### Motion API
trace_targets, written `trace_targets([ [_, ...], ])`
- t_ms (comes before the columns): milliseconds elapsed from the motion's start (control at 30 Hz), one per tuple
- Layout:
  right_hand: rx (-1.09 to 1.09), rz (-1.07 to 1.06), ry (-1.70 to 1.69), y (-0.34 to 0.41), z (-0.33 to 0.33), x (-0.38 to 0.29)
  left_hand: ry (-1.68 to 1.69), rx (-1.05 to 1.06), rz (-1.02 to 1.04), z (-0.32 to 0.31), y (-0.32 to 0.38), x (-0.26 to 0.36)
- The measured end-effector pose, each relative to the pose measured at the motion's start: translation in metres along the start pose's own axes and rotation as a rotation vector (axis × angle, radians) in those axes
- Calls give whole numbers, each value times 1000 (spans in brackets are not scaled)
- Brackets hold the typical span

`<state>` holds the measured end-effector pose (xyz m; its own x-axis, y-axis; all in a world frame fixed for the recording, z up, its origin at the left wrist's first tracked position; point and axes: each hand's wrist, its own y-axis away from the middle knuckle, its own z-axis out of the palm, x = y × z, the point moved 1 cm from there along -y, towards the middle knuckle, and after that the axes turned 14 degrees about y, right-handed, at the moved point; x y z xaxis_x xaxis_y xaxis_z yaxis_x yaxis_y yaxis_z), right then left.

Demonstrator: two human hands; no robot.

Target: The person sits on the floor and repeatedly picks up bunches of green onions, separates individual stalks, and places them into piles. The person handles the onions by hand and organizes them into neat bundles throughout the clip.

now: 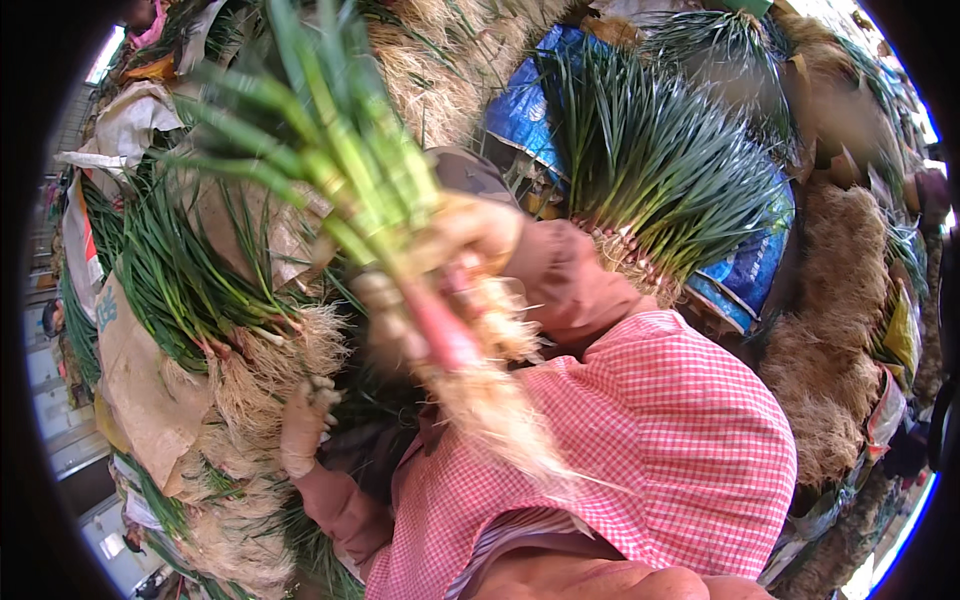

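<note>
My right hand [480,225] is closed around a bunch of onion-like stalks [375,172], blurred and close to the camera. The stalks have green leaves at the upper left, pinkish-red lower stems and long pale roots hanging over my chest. My left hand [302,431] is lower, at the left, its fingers bent beside the roots of a pile of similar stalks [225,300]. Whether it grips anything is unclear. To the right, a fanned pile of stalks [652,165] lies on a blue printed plastic sack [517,105].
Matted root heaps [825,322] line the right side, and another root heap [435,82] lies beyond the held bunch. A tan sack [150,390] lies under the left pile. Whitish sacking [139,120] shows at the upper left. A pink checked garment [675,427] covers my torso.
</note>
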<state>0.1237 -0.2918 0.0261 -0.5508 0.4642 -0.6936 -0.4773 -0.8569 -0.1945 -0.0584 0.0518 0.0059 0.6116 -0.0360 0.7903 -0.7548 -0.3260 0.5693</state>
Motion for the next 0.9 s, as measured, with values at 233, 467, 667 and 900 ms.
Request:
trace_targets([
  [233, 131, -240, 281, 135, -28, -84, -103, 167, 267, -11, 22, 3],
  [467, 545, -398, 437, 268, -95, -50, -129, 98, 174, -15, 23, -40],
  [667, 1545, -17, 190, 381, -197, 145, -178, 71, 84, -12, 37, -43],
  [900, 1616, 30, 57, 408, -250, 174, -201, 95, 167, -17, 41, -27],
])
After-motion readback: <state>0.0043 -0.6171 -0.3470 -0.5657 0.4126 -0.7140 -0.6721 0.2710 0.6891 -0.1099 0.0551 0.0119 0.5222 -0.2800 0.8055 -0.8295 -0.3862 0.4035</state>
